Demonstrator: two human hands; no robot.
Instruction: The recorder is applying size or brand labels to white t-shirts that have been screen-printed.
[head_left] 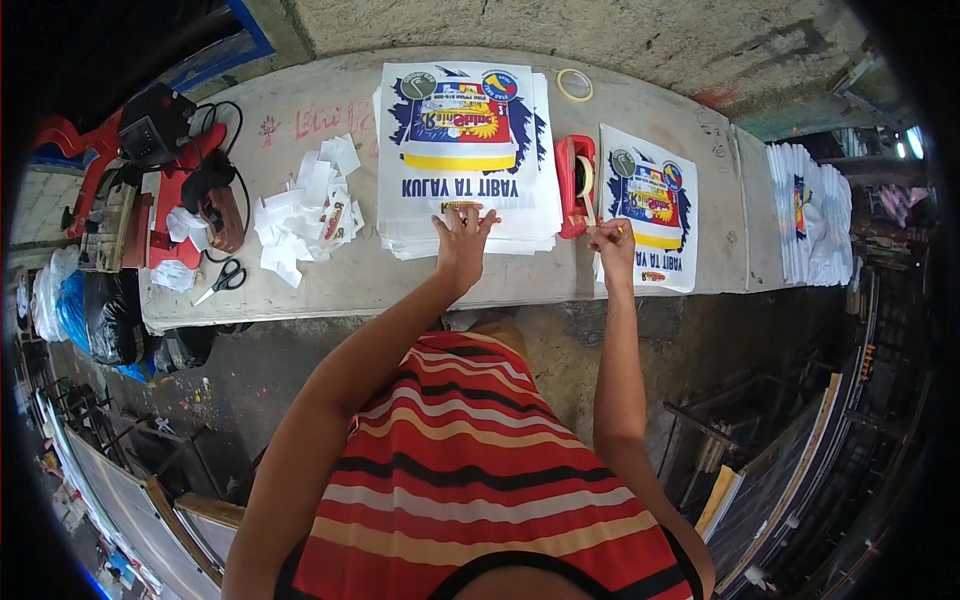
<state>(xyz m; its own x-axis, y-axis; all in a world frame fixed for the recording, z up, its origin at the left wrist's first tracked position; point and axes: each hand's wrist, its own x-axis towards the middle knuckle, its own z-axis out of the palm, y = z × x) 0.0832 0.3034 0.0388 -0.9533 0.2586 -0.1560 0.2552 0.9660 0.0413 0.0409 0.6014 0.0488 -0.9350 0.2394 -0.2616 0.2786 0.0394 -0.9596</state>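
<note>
A tall stack of printed white sheets (395, 200), perhaps transfers, lies in front of me, its print upside down from my side. My left hand (463, 243) rests on the near edge of the top sheet with its fingers spread. Just right of the stack stands a red tape dispenser (568, 185) with a tape roll (585, 175) in it. My right hand (613, 243) is at the dispenser's near end, fingers pinched on a strip of tape (589, 208) that runs from the roll. Beside that hand lies a smaller set of similar printed sheets (640, 240).
A heap of white paper scraps (310, 210) and black scissors (222, 282) lie to the left, near a red and black machine (160, 140). A loose tape roll (574, 85) is at the back. Folded white stacks (815, 215) stand at the table's right end.
</note>
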